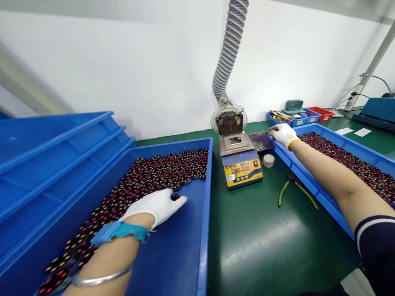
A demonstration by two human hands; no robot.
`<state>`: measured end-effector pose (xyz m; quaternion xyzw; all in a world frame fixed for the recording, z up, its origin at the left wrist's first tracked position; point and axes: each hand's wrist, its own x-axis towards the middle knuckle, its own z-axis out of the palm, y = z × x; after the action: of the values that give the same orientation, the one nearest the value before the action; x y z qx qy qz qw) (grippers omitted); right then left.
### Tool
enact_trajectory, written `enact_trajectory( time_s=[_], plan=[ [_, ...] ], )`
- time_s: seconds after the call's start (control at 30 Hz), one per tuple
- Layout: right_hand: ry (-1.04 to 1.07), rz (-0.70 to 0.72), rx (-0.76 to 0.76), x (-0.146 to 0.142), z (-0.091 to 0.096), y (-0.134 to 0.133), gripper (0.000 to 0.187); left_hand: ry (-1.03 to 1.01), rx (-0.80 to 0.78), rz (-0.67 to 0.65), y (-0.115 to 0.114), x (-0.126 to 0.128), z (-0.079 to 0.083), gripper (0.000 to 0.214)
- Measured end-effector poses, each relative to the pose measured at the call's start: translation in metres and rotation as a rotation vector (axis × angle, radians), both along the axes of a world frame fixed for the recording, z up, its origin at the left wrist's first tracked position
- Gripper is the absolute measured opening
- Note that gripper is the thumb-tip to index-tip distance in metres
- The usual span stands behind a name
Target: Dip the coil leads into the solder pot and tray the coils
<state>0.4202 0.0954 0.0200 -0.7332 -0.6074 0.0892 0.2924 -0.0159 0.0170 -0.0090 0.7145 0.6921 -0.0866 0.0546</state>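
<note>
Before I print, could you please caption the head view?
Left hand over small black discs in a blue tray, right hand near another tray.

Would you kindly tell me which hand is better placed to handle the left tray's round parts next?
Probably the left hand: it is over the left tray, close by the round parts, while the right hand is farther off, near the right tray.

Quantities from here: gloved hands [159, 205], two; disc-holding trays [173, 238], two; yellow-fronted unit [242, 166], one; pliers [290, 179], one; paper slips [363, 132], two

Assembly wkshp, w/ flex. duct [230, 49] & fan [230, 124] above digital bench unit [243, 172], blue bins [185, 234] of parts [156, 170].
</note>
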Motion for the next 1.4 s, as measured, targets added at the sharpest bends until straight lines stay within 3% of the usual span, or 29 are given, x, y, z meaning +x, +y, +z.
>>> enact_trajectory(
  time_s=[0.27, 0.4, 0.57, 0.67, 0.83, 0.93, 1.03, 1.1, 1.23, 1.4],
  plan=[
    [-0.208, 0.029, -0.01, -0.011, -0.031, 0.001, 0.033, 0.063, -0.058, -0.016, 0.004, 0.0, -0.009, 0.046],
    [-0.171, 0.032, 0.035, -0.007, -0.029, -0.002, 0.036, 0.039, -0.049, 0.014, 0.004, 0.004, -0.01, 0.039],
    [-0.03, 0.121, 0.136, -0.018, -0.021, -0.014, 0.045, -0.172, 0.03, 0.073, 0.001, 0.01, -0.012, 0.027],
    [-0.022, 0.318, 0.196, -0.038, -0.021, -0.03, 0.04, -0.356, 0.073, 0.148, -0.002, 0.011, -0.009, 0.031],
    [-0.388, 0.675, 0.255, -0.054, -0.025, -0.051, 0.033, -0.864, 0.121, 0.234, -0.016, 0.016, 0.013, 0.052],
    [-0.471, 0.751, 0.269, -0.057, -0.023, -0.057, 0.03, -1.423, 0.039, 0.195, -0.027, 0.03, 0.027, 0.044],
    [-0.318, 0.724, 0.337, -0.068, -0.015, -0.079, 0.029, -1.95, -0.187, 0.165, -0.04, 0.053, 0.035, 0.04],
    [-0.139, 0.68, 0.362, -0.081, -0.01, -0.107, 0.029, -2.032, -0.274, 0.155, -0.051, 0.07, 0.036, 0.041],
    [0.035, 0.752, 0.252, -0.109, -0.008, -0.161, 0.036, -2.033, -0.352, 0.11, -0.073, 0.099, 0.032, 0.049],
    [0.075, 0.686, 0.276, -0.118, -0.016, -0.17, 0.048, -2.004, -0.409, 0.114, -0.086, 0.117, 0.027, 0.044]
  ],
)
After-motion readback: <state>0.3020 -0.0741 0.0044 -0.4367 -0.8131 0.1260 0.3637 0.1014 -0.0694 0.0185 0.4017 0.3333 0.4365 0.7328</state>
